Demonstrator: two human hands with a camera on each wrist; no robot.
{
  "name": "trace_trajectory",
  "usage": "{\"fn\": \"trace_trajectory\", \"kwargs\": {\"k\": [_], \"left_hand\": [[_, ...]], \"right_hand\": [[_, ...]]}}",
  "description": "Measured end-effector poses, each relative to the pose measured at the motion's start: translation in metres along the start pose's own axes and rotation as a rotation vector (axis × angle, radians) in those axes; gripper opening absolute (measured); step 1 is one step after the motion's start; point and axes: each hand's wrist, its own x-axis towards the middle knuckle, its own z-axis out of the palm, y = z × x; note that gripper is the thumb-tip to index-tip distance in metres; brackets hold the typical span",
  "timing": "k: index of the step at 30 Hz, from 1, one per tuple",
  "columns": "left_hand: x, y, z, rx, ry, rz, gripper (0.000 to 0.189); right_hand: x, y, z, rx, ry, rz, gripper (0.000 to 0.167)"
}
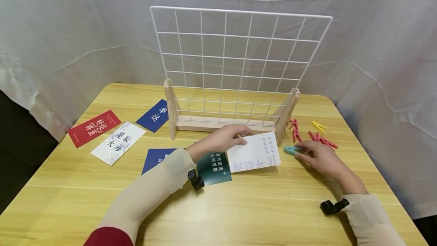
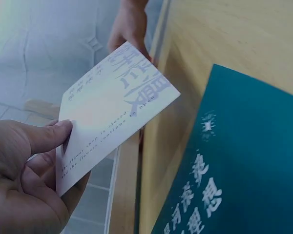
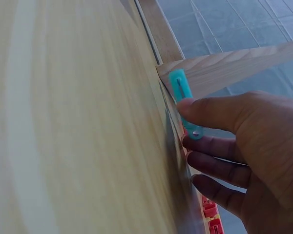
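Observation:
Between thumb and fingers, my left hand (image 1: 229, 138) pinches a white card (image 1: 254, 153) with printed characters by its left edge. In the left wrist view the card (image 2: 105, 112) shows English lines along one side and tilts above the table. My right hand (image 1: 319, 156) pinches a turquoise clothespin (image 1: 290, 150) by one end; the right wrist view shows the clothespin (image 3: 180, 87) under the thumb. Behind both hands stands a white wire grid (image 1: 239, 54) on a wooden base (image 1: 194, 123). A dark green card (image 1: 214, 168) lies under my left wrist.
On the left lie a red card (image 1: 94, 128), a white card (image 1: 118, 143) and a blue card (image 1: 153, 115). Another blue card (image 1: 155, 159) is partly covered by my left forearm. Red clothespins (image 1: 295, 132) and a yellow clothespin (image 1: 319, 126) lie right of the stand.

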Motion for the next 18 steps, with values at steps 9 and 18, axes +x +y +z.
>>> {"fn": "trace_trajectory", "kwargs": {"k": [9,18], "left_hand": [[-0.009,0.0,-0.011,-0.125,0.122,-0.028,0.034],[-0.019,-0.003,-0.025,-0.185,0.281,-0.019,0.031]], "right_hand": [[-0.001,-0.001,-0.001,0.044,0.015,0.0,0.039],[0.0,-0.002,0.0,0.112,0.091,-0.017,0.041]]}}
